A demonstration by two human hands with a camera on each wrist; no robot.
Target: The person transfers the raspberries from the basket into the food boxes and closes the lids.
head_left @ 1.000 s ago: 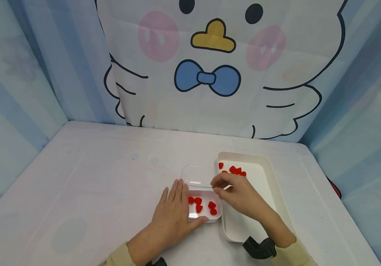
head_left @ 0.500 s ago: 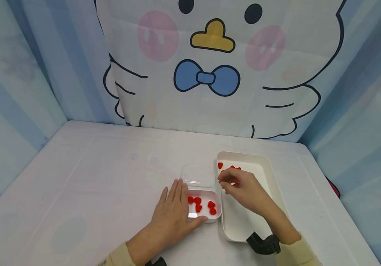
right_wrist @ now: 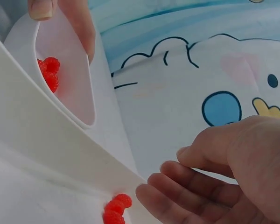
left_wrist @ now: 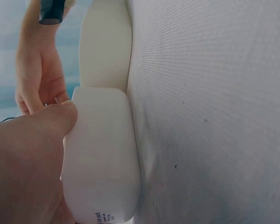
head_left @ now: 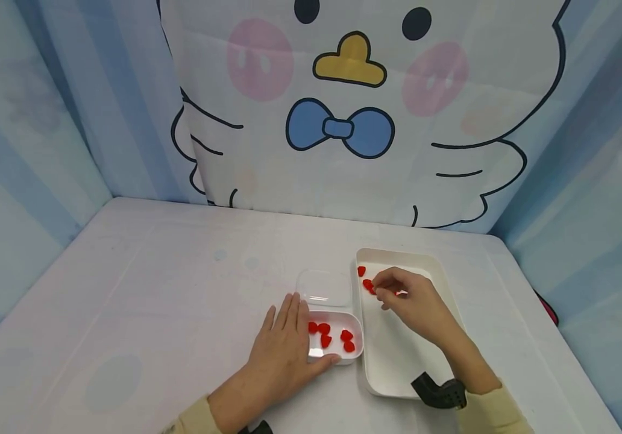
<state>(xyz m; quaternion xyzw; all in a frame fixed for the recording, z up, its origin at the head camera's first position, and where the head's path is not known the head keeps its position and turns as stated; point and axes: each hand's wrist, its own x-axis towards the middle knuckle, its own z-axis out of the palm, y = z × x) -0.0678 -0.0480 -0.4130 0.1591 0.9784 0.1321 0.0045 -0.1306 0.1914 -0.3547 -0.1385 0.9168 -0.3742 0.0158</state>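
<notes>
My left hand rests against the left end of a small white box, fingers straight, thumb along its near side. In the left wrist view that thumb touches the box's rim. Inside the box lie several red raspberries. Over the white tray, my right hand hovers with its fingers bent, close to more raspberries at the tray's left side. The right wrist view shows loosely bent fingers beside raspberries, with nothing visibly held. In the head view the hand hides part of the tray's raspberries.
A clear lid lies behind the box. The tray's left wall stands right beside the box. White cloth covers the table, and a printed curtain rises at its back edge.
My right hand has moved from above the box's far right corner, rightward and back over the tray's raspberries. My left hand and the box have stayed in place.
</notes>
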